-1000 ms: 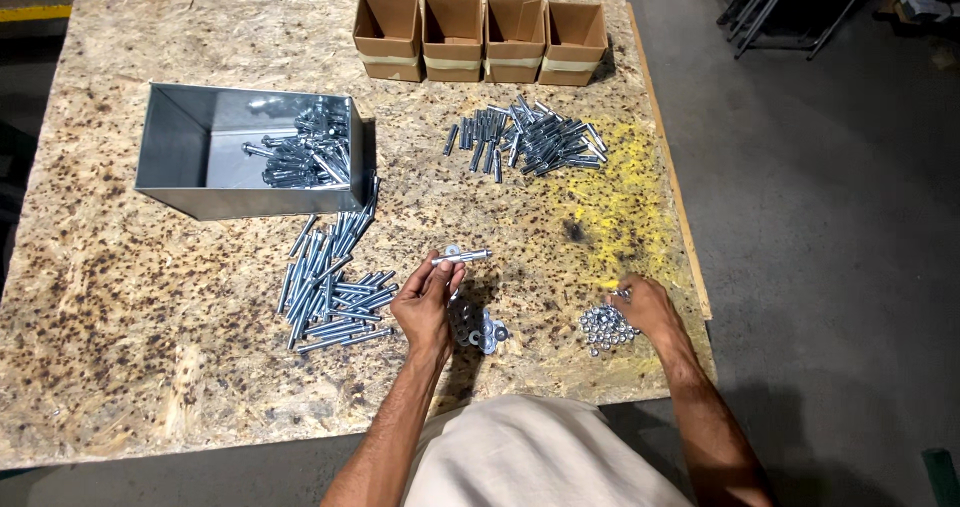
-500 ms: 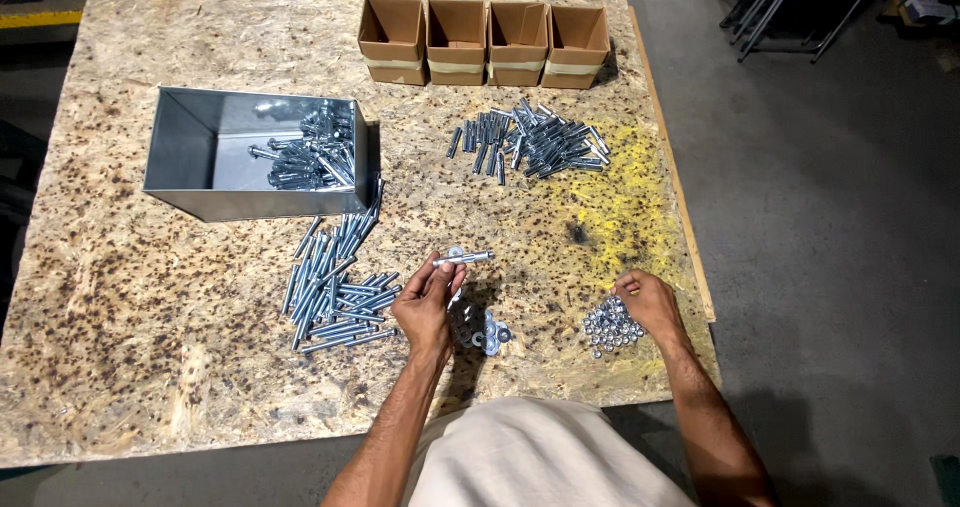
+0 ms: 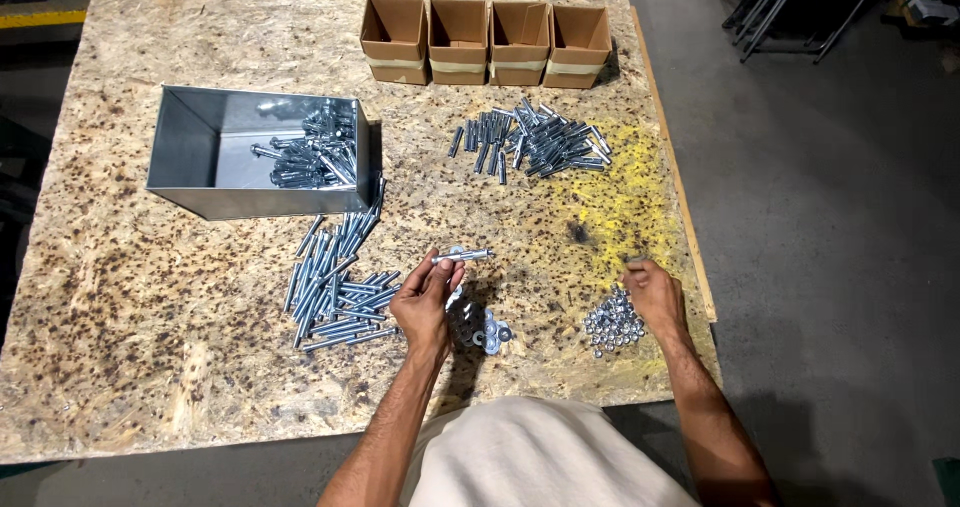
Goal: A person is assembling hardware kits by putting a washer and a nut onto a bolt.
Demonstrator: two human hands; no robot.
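Two hands: both low in the head view, working over a chipboard table (image 3: 120, 367) that fills most of the frame.
Left hand: the left hand (image 3: 425, 302) sits just below centre; its fingertips pinch a single bolt (image 3: 463, 255), held level and clear of the board, so the shank stays free at its right end.
Washers: a small heap of washers (image 3: 480, 327) lies touching the right side of that hand, close enough to pick from without reaching.
Right hand: the right hand (image 3: 655, 292) rests at lower right, fingers curled down at the top edge of a pile of nuts (image 3: 612, 322); whether it has one pinched I cannot tell, since the fingertips are turned away.
Loose bolts: a spread of plain bolts (image 3: 335, 282) lies left of the left hand, running up toward the tray; it looks like stock laid out within easy reach.
Metal tray: an open grey metal tray (image 3: 190, 147) at upper left holds more bolts in its right half.
Second pile: another bolt pile (image 3: 535, 142) sits above centre, well apart from the plain ones; seemingly kept separate.
Boxes: four empty cardboard boxes (image 3: 485, 32) stand side by side at the top edge, open upward, just beyond that pile.
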